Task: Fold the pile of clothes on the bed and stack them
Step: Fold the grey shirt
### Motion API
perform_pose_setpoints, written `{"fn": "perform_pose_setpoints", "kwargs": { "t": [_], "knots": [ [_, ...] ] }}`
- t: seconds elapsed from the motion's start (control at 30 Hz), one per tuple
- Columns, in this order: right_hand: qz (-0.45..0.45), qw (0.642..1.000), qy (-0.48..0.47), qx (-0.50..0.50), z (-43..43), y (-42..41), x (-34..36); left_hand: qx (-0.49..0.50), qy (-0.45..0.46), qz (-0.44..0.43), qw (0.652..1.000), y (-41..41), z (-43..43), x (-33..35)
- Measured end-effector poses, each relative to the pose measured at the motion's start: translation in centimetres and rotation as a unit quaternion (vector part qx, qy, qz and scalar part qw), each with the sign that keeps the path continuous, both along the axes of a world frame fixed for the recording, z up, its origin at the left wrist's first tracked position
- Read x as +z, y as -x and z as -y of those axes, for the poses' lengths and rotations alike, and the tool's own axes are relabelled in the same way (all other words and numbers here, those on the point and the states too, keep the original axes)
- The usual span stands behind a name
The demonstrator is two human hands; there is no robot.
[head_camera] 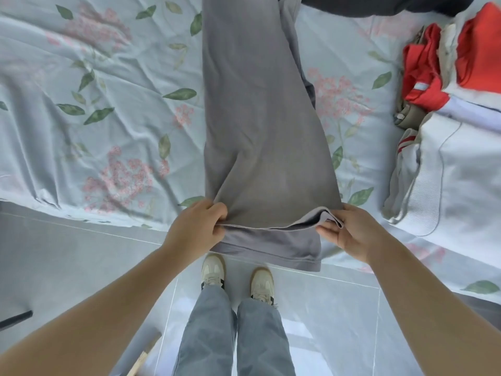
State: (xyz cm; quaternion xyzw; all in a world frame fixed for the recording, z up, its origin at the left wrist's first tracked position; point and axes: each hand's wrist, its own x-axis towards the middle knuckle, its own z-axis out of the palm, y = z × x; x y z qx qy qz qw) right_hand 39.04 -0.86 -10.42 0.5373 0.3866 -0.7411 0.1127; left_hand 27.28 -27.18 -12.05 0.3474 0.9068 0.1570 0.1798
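Observation:
A long grey garment point(257, 118) lies lengthwise down the middle of the bed, running from the far edge to the near edge, where its hem hangs over the side. My left hand point(198, 226) grips its near left corner with curled fingers. My right hand point(349, 229) pinches the near right corner, where the fabric is doubled over. At the right of the bed sits a pile of clothes: a white garment point(455, 169) with thin grey lines and red pieces point(423, 74) behind it.
The bed carries a pale blue floral sheet point(103, 118), wrinkled on the left. A dark garment point(379, 5) lies at the far top right. I stand on a grey tiled floor point(325, 308) against the bed's near edge.

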Motion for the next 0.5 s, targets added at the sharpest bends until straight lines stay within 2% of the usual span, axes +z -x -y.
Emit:
{"fn": "perform_pose_setpoints", "kwargs": {
  "t": [0.07, 0.17, 0.33, 0.4, 0.5],
  "knots": [
    [0.002, 0.998, -0.002, 0.059, 0.3, -0.6, 0.3, -0.012, -0.034, -0.029, 0.999, -0.3, 1.3, 1.3],
    [0.045, 0.985, -0.01, 0.168, 1.9, -1.9, -0.4, -0.063, -0.016, -0.036, 0.997, -1.1, 3.5, 2.0],
    [0.152, 0.946, -0.101, 0.268, 4.3, -2.6, -2.6, -0.049, 0.159, 0.083, 0.983, -2.1, 4.6, -0.2],
    [0.15, 0.939, -0.15, 0.27, 4.4, -2.3, -3.2, -0.017, 0.181, 0.139, 0.973, -1.9, 3.9, -0.6],
    [0.106, 0.916, -0.255, 0.29, 4.6, -1.3, -3.5, 0.128, 0.098, 0.148, 0.976, -1.4, 2.7, -0.8]
  ]
}}
